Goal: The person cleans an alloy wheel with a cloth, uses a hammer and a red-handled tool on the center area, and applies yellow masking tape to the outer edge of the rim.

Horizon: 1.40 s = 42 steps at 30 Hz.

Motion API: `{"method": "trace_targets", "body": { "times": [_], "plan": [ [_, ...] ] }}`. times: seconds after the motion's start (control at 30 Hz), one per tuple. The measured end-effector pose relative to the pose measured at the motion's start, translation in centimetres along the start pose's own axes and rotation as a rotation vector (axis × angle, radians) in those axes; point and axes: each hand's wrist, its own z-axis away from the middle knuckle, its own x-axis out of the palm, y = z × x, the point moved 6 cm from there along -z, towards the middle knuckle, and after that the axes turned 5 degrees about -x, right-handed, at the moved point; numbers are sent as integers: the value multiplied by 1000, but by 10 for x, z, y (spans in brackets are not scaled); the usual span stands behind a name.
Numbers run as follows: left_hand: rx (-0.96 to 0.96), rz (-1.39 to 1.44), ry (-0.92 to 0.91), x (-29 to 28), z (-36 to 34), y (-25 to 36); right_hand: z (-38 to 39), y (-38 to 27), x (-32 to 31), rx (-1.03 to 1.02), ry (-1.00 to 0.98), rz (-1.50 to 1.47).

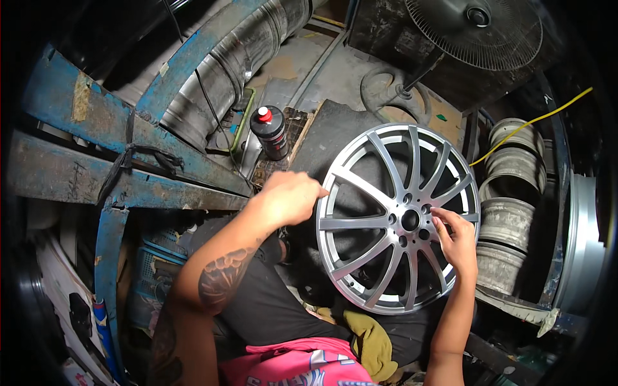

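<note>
A silver multi-spoke wheel rim with a dark hub opening lies before me, tilted on a dark surface. My left hand is at its left edge, fingers curled and index fingertip near or touching the outer lip; what they hold, if anything, is hidden. My right hand is over the hub's right side, thumb and index finger bent and slightly apart by a bolt hole. A dark bottle with a red cap stands behind the rim at left. An olive-green cloth rests by my legs below the rim.
A pedestal fan stands at the back right. Worn rims form a row along the right, beside a yellow hose. A blue metal frame spans the left, with large cylindrical metal pieces behind it.
</note>
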Motion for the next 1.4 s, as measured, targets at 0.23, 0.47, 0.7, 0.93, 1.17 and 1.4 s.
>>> {"method": "trace_targets", "body": {
  "times": [0.23,0.47,0.7,0.93,1.17,1.4],
  "plan": [
    [12,-85,-80,16,14,11,7,10,-12,21,26,90],
    [39,-222,-197,34,20,16,4,26,-10,56,27,-1],
    [28,-78,-78,16,-3,42,18,41,-14,70,-64,-7],
    [116,-32,214,20,-8,68,37,-1,1,7,-182,207],
    [52,450,737,36,116,73,208,-98,70,171,-697,-389],
    [363,417,262,135,105,146,260,-120,115,147,-523,56]
  ]
}}
